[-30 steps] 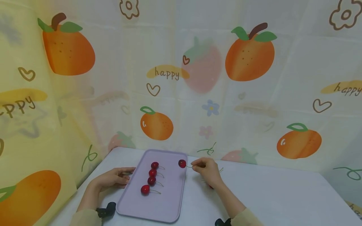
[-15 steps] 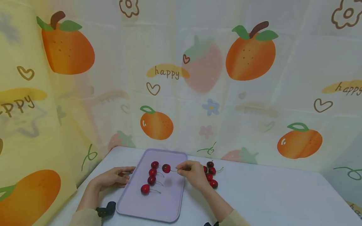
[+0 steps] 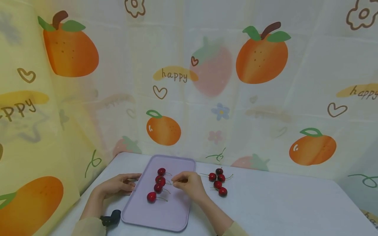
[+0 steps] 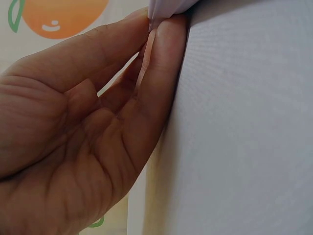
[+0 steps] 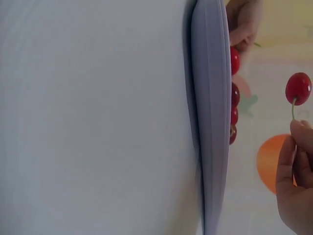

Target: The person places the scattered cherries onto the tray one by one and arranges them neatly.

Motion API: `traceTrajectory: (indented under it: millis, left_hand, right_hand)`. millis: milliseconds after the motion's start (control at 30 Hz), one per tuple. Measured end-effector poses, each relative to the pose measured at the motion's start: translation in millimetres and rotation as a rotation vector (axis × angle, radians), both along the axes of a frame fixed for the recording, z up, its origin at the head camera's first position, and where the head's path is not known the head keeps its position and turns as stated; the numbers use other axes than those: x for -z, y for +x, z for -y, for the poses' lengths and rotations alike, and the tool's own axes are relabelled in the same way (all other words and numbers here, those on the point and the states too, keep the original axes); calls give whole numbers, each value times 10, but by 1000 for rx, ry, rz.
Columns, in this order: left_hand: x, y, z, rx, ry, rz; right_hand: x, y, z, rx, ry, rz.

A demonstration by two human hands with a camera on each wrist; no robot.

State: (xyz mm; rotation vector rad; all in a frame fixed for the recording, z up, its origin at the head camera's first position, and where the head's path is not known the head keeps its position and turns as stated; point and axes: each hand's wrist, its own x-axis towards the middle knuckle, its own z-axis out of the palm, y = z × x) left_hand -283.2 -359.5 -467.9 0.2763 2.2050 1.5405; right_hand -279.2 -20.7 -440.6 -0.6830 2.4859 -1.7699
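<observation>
White table (image 3: 271,203); lilac tray (image 3: 172,216) lying on it, five cherries (image 3: 218,185) clustered beside tray.

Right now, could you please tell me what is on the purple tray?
Four cherries lie in a row on the purple tray. The right hand, holding a fifth cherry above, covers part of the surface, which cannot be seen.

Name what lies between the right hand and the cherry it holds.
Only the thin stem of the cherry, pinched by the right hand; nothing else is between them. The right wrist view shows this.
</observation>
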Motion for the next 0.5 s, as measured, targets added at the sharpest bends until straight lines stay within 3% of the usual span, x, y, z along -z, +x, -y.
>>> traceTrajectory:
  millis: [500]
  left_hand:
    - [-17, 9, 9, 16, -1, -17]
  right_hand:
    - [64, 160, 276, -92, 8, -2]
